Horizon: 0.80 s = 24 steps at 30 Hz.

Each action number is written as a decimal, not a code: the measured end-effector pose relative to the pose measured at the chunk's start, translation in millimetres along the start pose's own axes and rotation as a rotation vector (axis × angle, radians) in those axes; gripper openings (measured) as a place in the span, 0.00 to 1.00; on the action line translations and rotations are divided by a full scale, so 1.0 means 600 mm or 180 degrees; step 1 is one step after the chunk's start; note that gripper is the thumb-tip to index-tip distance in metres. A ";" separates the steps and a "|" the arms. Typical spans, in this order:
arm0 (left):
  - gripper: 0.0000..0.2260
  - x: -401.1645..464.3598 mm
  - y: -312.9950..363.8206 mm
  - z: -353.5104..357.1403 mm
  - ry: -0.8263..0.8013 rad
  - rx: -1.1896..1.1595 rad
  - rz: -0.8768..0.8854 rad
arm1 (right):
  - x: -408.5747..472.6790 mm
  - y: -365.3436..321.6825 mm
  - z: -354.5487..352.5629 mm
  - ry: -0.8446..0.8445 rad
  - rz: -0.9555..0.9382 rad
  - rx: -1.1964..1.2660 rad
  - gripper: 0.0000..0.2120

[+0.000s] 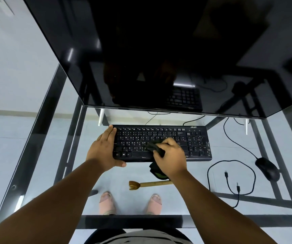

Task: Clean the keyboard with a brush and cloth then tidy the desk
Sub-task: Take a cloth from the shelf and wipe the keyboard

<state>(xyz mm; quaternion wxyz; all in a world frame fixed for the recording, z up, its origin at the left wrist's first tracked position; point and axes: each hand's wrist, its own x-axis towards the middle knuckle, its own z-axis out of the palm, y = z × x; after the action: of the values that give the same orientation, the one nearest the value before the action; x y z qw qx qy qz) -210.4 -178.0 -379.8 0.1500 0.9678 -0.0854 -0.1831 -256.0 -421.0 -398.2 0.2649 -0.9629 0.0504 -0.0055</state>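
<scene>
A black keyboard [191,140] lies on the glass desk [45,155] below the monitor. My left hand [103,150] grips the keyboard's left end, thumb at its front edge. My right hand [170,157] is shut on a dark cloth [155,148], pressed onto the keys near the middle; the cloth's tail hangs off the front edge under my wrist. A wooden-handled brush [148,184] with tan bristles lies on the glass in front of the keyboard, bristles pointing left, untouched.
A big dark monitor [159,59] overhangs the back of the desk. A black mouse [267,168] sits at the right, its cable running back. A looped black cable [231,178] with loose plugs lies right of the brush. My feet show through the glass.
</scene>
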 end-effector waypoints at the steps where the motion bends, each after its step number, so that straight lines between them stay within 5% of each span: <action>1: 0.61 0.000 -0.002 0.000 -0.0009 0.0016 0.0023 | 0.001 -0.007 0.004 0.0072 0.0075 0.0025 0.11; 11: 0.59 0.006 -0.028 -0.001 -0.0141 0.0018 0.0210 | 0.026 0.003 -0.021 -0.0581 -0.0920 -0.0091 0.19; 18: 0.42 0.011 -0.048 -0.006 -0.0062 -0.0341 0.0372 | 0.010 0.004 -0.023 -0.0812 -0.1892 -0.0446 0.18; 24: 0.39 0.011 -0.063 -0.005 -0.0163 -0.0564 0.0457 | 0.015 -0.028 0.015 -0.0929 -0.2388 -0.0601 0.16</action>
<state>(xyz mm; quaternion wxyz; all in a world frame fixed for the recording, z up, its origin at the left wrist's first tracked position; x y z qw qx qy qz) -199.2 -143.1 -391.5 0.2454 0.9372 -0.1418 -0.2033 -245.3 -402.9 -397.6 0.1594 -0.9253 -0.3419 0.0396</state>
